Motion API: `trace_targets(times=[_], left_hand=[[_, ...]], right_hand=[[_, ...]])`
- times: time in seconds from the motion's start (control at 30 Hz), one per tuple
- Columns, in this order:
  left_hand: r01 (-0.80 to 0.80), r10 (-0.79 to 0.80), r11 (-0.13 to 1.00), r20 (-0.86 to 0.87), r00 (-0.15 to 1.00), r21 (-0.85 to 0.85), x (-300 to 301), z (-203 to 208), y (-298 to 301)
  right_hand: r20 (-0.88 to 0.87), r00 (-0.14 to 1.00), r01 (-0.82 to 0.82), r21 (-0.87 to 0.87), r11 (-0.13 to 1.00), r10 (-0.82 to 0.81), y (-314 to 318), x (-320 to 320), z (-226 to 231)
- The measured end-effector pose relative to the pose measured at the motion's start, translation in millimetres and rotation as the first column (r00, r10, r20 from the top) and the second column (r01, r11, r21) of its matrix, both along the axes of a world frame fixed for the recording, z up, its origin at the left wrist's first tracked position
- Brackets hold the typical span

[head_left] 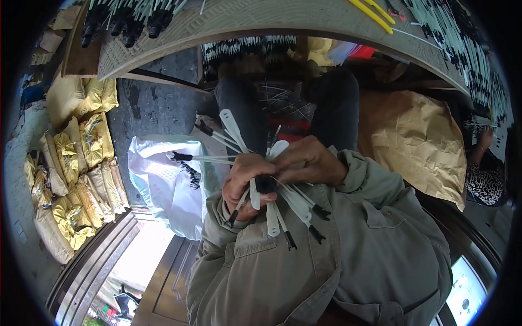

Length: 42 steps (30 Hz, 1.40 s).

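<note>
In front of my chest is a spoked bundle of flat pale strips (296, 204) and thin rods with black end pieces, spreading outward around a dark round hub (266, 183). My left hand (242, 176) is closed around the left side of this bundle, its fingers curled by the hub. My right hand (310, 158) reaches in from the right, thumb and fingers pinched together at the strips just above the hub. A thin wire or thread seems to show between the hands, too fine to name. Strips point up past my left hand and down over my shirt.
A white plastic sack (168, 174) lies left of my legs, with yellow wrapped packets (70, 163) stacked beyond. Brown paper (416, 141) lies to the right. The bench (261, 19) ahead bears pale rod bundles and a yellow-handled tool (372, 13). Another person's hand (485, 136) works at far right.
</note>
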<state>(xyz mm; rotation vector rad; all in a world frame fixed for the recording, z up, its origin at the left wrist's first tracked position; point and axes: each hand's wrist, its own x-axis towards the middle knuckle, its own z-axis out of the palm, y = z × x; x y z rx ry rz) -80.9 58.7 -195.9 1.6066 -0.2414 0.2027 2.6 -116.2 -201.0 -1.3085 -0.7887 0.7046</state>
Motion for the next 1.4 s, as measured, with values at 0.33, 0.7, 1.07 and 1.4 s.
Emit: trace_targets(times=[0.33, 0.7, 1.07, 1.4], left_hand=[[-0.16, 0.157, 0.965, 0.031, 0.987, 0.21, -7.3, 4.3, -11.8], [-0.209, 0.189, 0.953, 0.106, 0.976, 0.221, 2.0, 3.2, -17.2], [-0.248, 0.24, 0.962, 0.08, 0.968, 0.118, 10.6, -14.7, -21.5], [-0.266, 0.252, 0.92, 0.087, 0.964, 0.289, 24.5, -4.3, -19.6]], right_hand=[[0.063, 0.998, 0.026, 0.012, 1.0, -0.027, 3.6, -6.0, -1.2], [-0.118, 0.992, 0.039, 0.036, 0.999, -0.034, 9.9, -1.9, -14.8], [-0.363, 0.932, -0.047, -0.123, 0.991, -0.001, 12.3, 21.5, -14.2], [-0.079, 0.997, -0.034, -0.288, 0.957, 0.012, -39.6, 59.4, 2.6]])
